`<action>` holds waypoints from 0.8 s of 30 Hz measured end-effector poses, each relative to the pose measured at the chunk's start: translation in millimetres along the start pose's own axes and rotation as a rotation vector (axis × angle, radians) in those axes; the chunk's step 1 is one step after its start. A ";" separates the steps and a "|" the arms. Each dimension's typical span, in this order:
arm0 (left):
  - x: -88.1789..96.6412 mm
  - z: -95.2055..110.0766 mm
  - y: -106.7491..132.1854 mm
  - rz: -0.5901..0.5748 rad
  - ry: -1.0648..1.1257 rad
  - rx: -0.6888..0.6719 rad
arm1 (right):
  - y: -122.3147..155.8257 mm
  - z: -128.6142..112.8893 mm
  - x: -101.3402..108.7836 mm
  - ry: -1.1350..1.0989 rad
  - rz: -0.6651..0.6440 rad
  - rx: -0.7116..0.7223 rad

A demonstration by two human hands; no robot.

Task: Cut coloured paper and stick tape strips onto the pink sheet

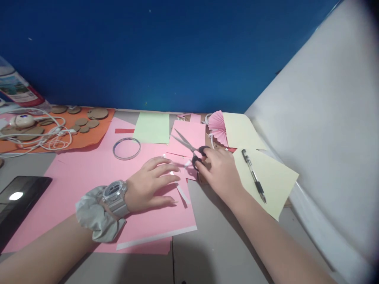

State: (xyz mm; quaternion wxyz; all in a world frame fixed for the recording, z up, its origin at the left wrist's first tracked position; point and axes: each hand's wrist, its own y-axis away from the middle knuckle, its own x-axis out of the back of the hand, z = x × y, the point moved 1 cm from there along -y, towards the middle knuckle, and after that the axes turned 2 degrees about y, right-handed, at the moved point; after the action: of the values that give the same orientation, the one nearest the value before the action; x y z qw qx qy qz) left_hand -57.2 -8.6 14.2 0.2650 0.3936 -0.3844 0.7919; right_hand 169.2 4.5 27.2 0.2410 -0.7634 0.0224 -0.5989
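Your right hand (220,169) had its fingers curled onto the black handles of the steel scissors (191,149), whose open blades pointed away to the upper left of your fingertips. Your left hand (149,185) lay flat with fingers spread, gripping nothing, on the large pink paper sheet (89,177), just left of the scissors; a clear tape ring (126,148) lay beyond it, a black pen (254,175) right of your right hand.

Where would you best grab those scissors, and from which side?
By the black handle loops, from the right: the scissors lie flat with blades open and pointing up-left, loops toward the right hand, whose fingers already touch them.
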 end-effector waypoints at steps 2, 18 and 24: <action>2.0 -3.2 -0.4 0.035 -0.031 0.069 | -2.8 9.6 6.4 0.075 -0.059 -0.088; 4.8 -28.1 2.8 0.277 -0.046 0.494 | -5.8 55.6 -3.9 0.348 -0.046 -0.162; -3.5 -28.3 3.2 0.137 -0.154 0.588 | -8.4 44.8 -1.6 0.261 0.025 -0.124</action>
State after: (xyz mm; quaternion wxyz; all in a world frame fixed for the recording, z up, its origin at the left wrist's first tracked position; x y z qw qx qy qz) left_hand -69.4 12.3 -1.2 0.0562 0.4854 -0.1835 0.8530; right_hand 208.0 27.8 21.6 0.1957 -0.6922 0.0999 -0.6874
